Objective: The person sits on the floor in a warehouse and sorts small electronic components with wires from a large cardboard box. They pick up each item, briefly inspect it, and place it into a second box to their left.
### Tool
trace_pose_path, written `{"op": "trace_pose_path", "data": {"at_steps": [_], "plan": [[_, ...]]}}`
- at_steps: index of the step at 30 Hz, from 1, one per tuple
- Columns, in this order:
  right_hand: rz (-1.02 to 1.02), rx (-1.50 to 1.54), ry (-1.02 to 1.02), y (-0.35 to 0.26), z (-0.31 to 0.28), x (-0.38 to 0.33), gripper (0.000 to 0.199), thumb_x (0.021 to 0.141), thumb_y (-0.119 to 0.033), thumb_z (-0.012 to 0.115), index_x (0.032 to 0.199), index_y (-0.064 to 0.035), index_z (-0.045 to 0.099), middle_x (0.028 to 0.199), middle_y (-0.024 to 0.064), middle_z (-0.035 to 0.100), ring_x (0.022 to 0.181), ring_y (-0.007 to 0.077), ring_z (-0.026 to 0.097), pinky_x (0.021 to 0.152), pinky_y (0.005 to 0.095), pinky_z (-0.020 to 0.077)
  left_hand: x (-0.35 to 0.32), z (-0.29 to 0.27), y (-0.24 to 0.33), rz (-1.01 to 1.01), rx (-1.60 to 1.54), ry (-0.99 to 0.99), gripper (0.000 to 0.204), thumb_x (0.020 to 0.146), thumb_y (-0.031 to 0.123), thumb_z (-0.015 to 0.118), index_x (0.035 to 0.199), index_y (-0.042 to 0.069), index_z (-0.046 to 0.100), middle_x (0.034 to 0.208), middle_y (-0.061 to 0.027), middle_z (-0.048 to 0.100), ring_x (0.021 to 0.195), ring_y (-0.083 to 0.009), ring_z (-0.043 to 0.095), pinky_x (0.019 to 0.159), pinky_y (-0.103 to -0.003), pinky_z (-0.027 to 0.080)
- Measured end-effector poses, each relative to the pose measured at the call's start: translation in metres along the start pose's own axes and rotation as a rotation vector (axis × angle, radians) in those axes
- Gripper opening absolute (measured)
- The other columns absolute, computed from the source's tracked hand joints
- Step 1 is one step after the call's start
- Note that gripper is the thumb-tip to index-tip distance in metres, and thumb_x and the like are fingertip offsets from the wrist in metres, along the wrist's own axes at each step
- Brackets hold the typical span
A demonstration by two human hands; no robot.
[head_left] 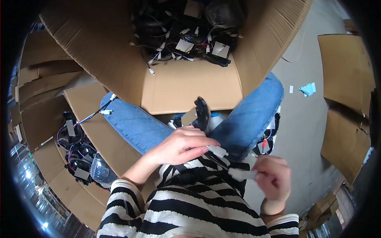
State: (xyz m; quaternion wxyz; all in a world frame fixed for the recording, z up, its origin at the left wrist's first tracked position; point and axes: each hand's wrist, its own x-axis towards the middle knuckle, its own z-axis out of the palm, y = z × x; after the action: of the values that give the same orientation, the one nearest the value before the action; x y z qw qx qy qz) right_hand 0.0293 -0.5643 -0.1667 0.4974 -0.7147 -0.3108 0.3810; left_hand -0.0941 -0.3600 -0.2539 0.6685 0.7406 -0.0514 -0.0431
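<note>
White connectors (217, 151) pinched in both hands.
Left hand (183, 146) grips one; right hand (273, 178) pinches another (242, 174), just beside.

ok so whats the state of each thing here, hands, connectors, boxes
left hand: closed on a white connector
right hand: fingers pinching a second white connector
two connectors: apart, not mated
black lamp part: resting in the lap
big cardboard box: open, full of wired parts

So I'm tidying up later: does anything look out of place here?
Yes: pale blue scraps lie loose on the grey floor, apart from the boxes. A white connector dangles over the big cardboard box flap.
</note>
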Motion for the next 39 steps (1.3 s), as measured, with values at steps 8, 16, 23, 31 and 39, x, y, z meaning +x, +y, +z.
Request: {"op": "trace_pose_path", "data": {"at_steps": [8,16,23,31,39], "plan": [[0.004,-0.094,-0.022,-0.009,-0.003,-0.005,0.005,0.064,0.006,0.053,0.068,0.0023,0.052,0.057,0.0075,0.047,0.046,0.0202,0.045,0.041,0.0282,0.0326,-0.007,0.005,0.0,0.059,0.189,0.146,0.02,0.072,0.01,0.052,0.086,-0.001,0.062,0.073,-0.0066,0.061,0.056,-0.0183,0.047,0.056,-0.03,0.034],[0.021,-0.027,-0.187,0.012,0.01,0.019,0.004,0.069,0.0,0.056,0.072,0.0,0.054,0.058,0.0069,0.049,0.047,0.0193,0.046,0.042,0.0274,0.0338,-0.004,0.009,0.008,0.129,0.305,0.16,0.026,0.065,0.005,0.058,0.091,0.003,0.062,0.07,-0.0026,0.058,0.057,-0.0168,0.046,0.054,-0.029,0.034],[0.101,-0.135,-0.131,0.011,0.018,0.016,0.003,0.068,-0.001,0.056,0.069,-0.001,0.053,0.056,0.0078,0.048,0.046,0.0217,0.048,0.044,0.0294,0.0367,-0.011,0.015,0.007,0.119,0.458,0.215,0.031,0.063,0.005,0.062,0.094,0.007,0.061,0.068,0.0008,0.055,0.056,-0.0156,0.044,0.052,-0.028,0.033],[0.08,-0.227,-0.047,0.015,0.026,0.019,0.006,0.067,0.002,0.056,0.069,-0.0016,0.052,0.06,0.0094,0.052,0.05,0.0243,0.051,0.046,0.0304,0.0387,-0.011,0.026,0.005,0.126,0.655,0.303,0.039,0.059,0.008,0.064,0.098,0.007,0.059,0.07,0.0027,0.054,0.057,-0.0143,0.042,0.052,-0.027,0.032],[0.122,-0.084,0.036,0.036,0.009,0.018,0.005,0.069,0.004,0.054,0.072,-0.0002,0.055,0.06,0.0073,0.052,0.046,0.0166,0.046,0.044,0.0266,0.0346,-0.01,0.001,0.001,-0.206,0.055,0.181,0.023,0.077,0.009,0.053,0.098,0.002,0.057,0.078,-0.0076,0.054,0.068,-0.0172,0.049,0.061,-0.028,0.04]]}}
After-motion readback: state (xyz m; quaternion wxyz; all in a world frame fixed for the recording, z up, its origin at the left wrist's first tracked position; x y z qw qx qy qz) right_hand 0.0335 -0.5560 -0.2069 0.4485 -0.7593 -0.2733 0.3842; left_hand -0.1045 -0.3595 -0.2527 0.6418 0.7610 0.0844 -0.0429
